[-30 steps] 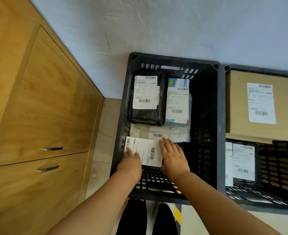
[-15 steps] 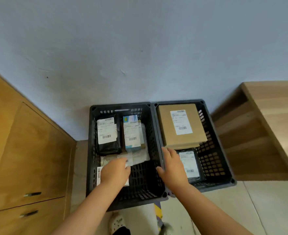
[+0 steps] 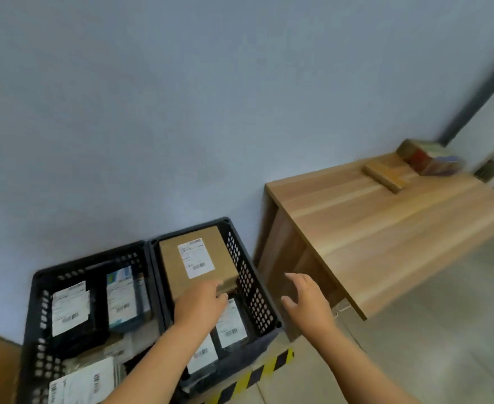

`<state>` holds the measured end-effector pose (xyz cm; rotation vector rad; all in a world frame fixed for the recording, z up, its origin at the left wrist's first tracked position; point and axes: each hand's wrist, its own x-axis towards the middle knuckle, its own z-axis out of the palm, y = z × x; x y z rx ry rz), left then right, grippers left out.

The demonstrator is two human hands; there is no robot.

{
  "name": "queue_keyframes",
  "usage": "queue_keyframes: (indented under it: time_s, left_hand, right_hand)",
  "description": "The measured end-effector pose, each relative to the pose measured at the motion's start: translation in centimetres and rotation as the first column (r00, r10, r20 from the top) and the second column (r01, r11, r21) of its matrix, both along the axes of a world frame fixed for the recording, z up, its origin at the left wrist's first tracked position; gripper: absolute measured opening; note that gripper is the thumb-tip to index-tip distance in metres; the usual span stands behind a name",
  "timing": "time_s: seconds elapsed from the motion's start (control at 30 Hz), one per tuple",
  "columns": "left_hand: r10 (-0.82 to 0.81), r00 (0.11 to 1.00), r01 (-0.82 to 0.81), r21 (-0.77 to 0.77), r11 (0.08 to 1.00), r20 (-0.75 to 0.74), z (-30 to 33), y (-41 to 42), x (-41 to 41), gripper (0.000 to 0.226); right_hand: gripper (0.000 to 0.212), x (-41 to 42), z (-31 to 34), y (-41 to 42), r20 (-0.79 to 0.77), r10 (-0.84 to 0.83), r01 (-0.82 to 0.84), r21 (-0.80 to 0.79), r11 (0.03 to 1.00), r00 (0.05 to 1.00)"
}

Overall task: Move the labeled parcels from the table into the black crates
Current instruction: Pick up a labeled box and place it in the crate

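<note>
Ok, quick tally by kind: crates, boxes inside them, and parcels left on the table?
Black crates: 2, the left crate and the right crate
Boxes in crates: 2, the cardboard box and the blue box
Parcels on the table: 1 flat brown parcel; the pile behind it is too blurred to count
Total: 5

Parcel labels point(image 3: 196, 258) show barcodes, but no print is legible.

Two crates point(image 3: 152, 258) side by side against the wall, parcels point(image 3: 197, 259) inside, table point(image 3: 385, 228) to their right, box point(image 3: 385, 176) on it
</note>
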<state>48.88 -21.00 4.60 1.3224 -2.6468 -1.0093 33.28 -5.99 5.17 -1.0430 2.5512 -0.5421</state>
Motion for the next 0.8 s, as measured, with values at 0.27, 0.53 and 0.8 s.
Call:
queue_keyframes:
  time_s: [0.27,0.53,0.8]
  left_hand:
    - [-0.112,0.989,0.111,-0.018,0.994,-0.099,2.9,12.6,-15.0,0.038]
    - [-0.157,0.974,0.156,-0.019,0.988,-0.161,3.9,17.7,-24.2,0.036]
    - [-0.131,0.968,0.135,0.005,0.991,-0.213,3.4,18.3,-33.9,0.038]
  right_hand:
    - [0.039,-14.3,4.5,16.5,-0.065,-0.163,0.163,-0.012,0.987,0.984]
    - [0.035,-23.6,5.6,22.7,-0.107,-0.185,0.185,-0.003,0.983,0.977]
    - [0.035,-33.1,4.0,23.5,-0.066,-0.195,0.192,-0.049,0.98,0.979]
